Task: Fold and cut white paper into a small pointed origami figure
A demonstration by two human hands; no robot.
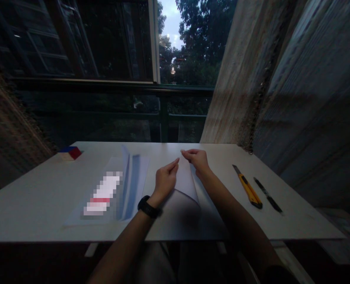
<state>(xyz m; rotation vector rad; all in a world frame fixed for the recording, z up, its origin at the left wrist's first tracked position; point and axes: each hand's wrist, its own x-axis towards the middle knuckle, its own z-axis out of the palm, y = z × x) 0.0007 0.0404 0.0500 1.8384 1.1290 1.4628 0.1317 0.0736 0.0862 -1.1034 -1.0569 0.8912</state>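
Note:
A white sheet of paper (187, 184) is bent over above the table in front of me, its near edge curving up off the surface. My left hand (165, 176), with a dark band on the wrist, is closed on the paper's left side, fingertips pinched. Across from it, my right hand (199, 159) pinches the far part of the sheet between thumb and fingers. The two sets of fingertips are close together but apart. Part of the sheet is hidden behind the hands.
Left of my hands lies an opened paper booklet (137, 185) with a raised page and a blurred-out patch. A yellow utility knife (248, 189) with its blade out and a black pen (268, 195) lie right. A colored cube (70, 153) sits at the white table's (38, 197) far left.

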